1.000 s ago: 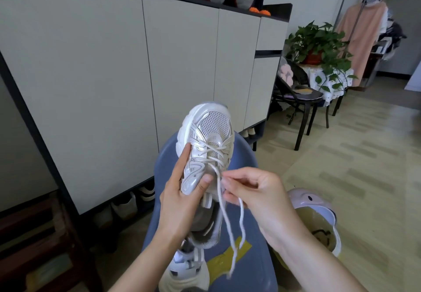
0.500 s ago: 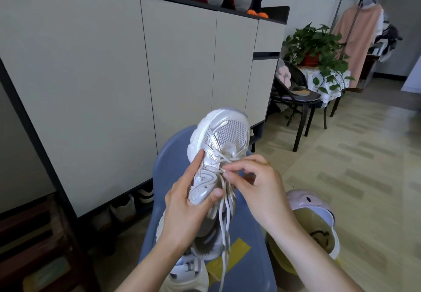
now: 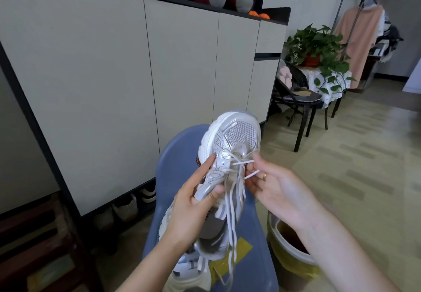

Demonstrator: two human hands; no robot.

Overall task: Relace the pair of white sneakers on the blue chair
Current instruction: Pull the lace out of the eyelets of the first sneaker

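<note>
My left hand (image 3: 193,203) grips a white mesh sneaker (image 3: 234,141) by its side, toe pointing up and away, above the blue chair (image 3: 180,152). My right hand (image 3: 273,187) is at the sneaker's right side, palm toward me, fingers curled at the eyelets with white lace ends (image 3: 248,168) crossing them. Two long lace strands (image 3: 232,218) hang loose down to the seat. The second white sneaker (image 3: 189,271) lies on the seat below, partly hidden by my left forearm.
A tall white cabinet (image 3: 114,86) stands close on the left, shoes beneath it. A yellow bin with a pink lid (image 3: 289,257) sits right of the chair. Farther right are a black chair (image 3: 303,100), a potted plant (image 3: 316,48) and a clothes rack (image 3: 360,36).
The sneaker has been lifted and tilted to the right. My right hand moved from the tongue's middle up to the right eyelets and turned palm toward me.
</note>
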